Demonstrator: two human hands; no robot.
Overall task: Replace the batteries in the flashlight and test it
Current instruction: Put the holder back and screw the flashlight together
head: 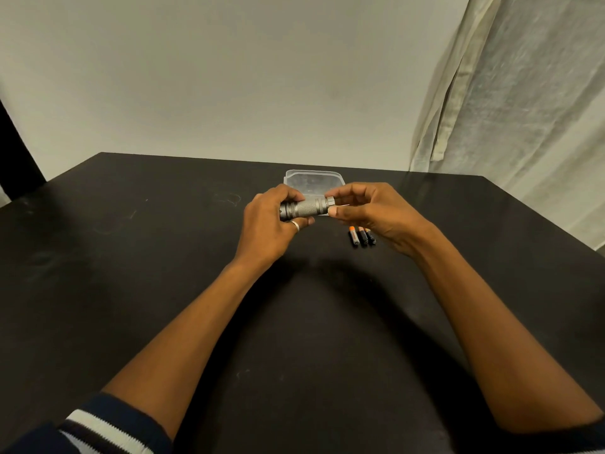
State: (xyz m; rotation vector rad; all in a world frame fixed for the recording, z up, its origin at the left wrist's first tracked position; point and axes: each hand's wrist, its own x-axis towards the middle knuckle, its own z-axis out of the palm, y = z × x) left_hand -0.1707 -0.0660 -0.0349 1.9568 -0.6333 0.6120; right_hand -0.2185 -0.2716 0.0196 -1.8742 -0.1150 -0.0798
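the black counter (pixel 131 257) runs off frame on both sides; above its middle the left hand (pixel 271 221) grips the left end of the grey flashlight (pixel 306 208), hiding that end, and the right hand (pixel 370 211) pinches its right end cap. a clear container (pixel 314 179) behind is partly covered by the hands, and three small batteries (pixel 361 236) lie just beside the right hand, labels unreadable.

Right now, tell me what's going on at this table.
A person holds a grey flashlight over the black table. The left grip wraps one end; the right grip pinches the cap at the other. Three batteries lie on the table near the right wrist, and a clear plastic container sits behind the hands.
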